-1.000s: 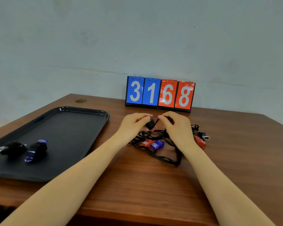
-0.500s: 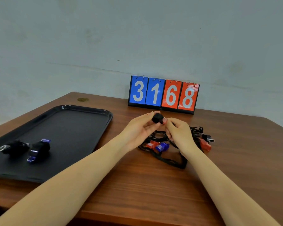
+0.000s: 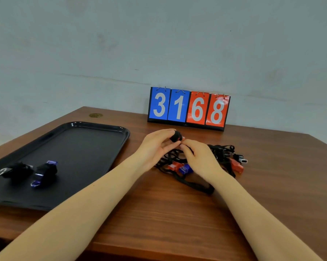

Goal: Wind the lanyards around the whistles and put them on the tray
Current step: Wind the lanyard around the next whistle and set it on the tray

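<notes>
Since a second ago we have lifted the whistle (image 3: 176,137) clear of the pile (image 3: 194,161); its cord now looks nearly all wound on. Left hand (image 3: 156,147) pinches the bundle at the fingertips above the table (image 3: 177,213). Right hand (image 3: 198,157), fingers curled, works the cord's tail just beside it. Two wrapped whistles (image 3: 44,172) lie on the tray (image 3: 94,146). We judge this one close to ready; several remain tangled.
</notes>
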Demonstrator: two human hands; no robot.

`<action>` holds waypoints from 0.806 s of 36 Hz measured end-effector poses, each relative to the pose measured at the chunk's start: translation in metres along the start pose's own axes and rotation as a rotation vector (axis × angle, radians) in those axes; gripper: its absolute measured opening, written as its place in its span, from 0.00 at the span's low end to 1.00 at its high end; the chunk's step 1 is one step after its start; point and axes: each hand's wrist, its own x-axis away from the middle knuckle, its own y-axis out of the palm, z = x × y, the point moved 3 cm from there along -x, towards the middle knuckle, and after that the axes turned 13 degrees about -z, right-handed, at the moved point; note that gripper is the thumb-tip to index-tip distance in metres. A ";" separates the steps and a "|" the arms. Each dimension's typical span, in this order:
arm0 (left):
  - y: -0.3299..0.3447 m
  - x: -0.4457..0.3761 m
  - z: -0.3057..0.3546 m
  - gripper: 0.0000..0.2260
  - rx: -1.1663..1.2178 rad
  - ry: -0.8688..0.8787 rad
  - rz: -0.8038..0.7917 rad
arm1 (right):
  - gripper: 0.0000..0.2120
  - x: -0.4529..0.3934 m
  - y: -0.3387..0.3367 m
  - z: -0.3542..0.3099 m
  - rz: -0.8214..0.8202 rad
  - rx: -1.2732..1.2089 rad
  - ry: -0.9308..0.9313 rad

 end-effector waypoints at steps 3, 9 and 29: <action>-0.004 0.000 0.004 0.08 -0.120 0.031 0.051 | 0.15 0.001 -0.004 -0.002 -0.002 0.043 0.002; -0.004 0.001 0.011 0.09 -0.346 0.059 0.125 | 0.07 0.003 -0.017 -0.003 0.159 0.028 -0.003; 0.006 -0.001 -0.001 0.11 -0.894 0.013 0.023 | 0.04 0.005 -0.018 0.000 0.170 -0.598 0.068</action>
